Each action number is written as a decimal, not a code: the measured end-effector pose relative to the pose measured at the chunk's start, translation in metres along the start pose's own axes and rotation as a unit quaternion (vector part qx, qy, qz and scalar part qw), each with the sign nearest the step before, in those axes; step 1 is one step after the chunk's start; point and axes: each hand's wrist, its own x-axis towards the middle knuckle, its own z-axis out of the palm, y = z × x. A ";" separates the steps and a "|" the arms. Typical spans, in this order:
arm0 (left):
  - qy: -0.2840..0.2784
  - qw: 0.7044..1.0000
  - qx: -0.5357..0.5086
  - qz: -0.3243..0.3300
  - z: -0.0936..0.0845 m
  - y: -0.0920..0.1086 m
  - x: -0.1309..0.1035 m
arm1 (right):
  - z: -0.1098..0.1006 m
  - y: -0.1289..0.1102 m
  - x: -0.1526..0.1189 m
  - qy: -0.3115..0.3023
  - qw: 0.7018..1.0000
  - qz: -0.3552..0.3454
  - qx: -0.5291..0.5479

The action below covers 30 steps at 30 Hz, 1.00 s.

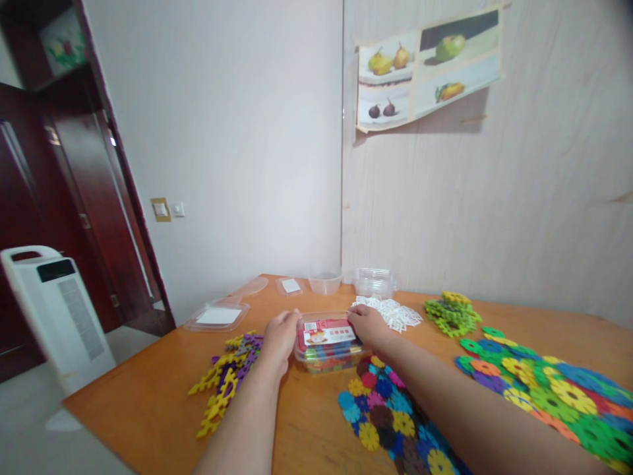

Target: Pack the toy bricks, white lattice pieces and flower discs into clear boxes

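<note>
A clear plastic box (pixel 329 359) with a red and white label on its lid sits on the table in front of me, colourful pieces showing through its wall. My left hand (pixel 281 336) grips its left edge, and my right hand (pixel 368 323) is closed on the right edge. Left of the box lie yellow and purple notched plastic pieces (pixel 217 396). Small flower-shaped discs (pixel 380 409) in many colours are spread by my right forearm, which covers part of them.
Along the wall stand a round clear tub (pixel 325 282) and a clear rectangular container (pixel 374 282). Lids (pixel 217 316) lie at the back left. White pieces (pixel 390 311), a green pile (pixel 452 315) and larger flower discs (pixel 558 389) occupy the right side. A white appliance (pixel 64 316) stands beyond the table's left edge.
</note>
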 end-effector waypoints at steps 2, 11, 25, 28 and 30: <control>-0.006 1.000 0.002 0.012 0.000 0.000 0.001 | -0.005 -0.002 0.000 0.013 1.000 -0.007 0.004; 0.083 0.994 -0.058 0.040 -0.003 0.015 0.002 | -0.033 -0.026 -0.002 0.070 0.962 0.024 0.264; -0.101 0.982 -0.115 0.107 0.015 0.021 -0.014 | 0.002 -0.065 -0.057 -0.029 0.874 0.057 0.482; -0.098 0.978 -0.160 0.091 0.012 0.026 -0.015 | -0.003 -0.063 -0.060 -0.004 0.922 0.040 0.384; -0.109 0.977 -0.167 0.081 0.008 0.029 -0.016 | -0.016 -0.060 -0.052 0.054 0.955 -0.007 0.293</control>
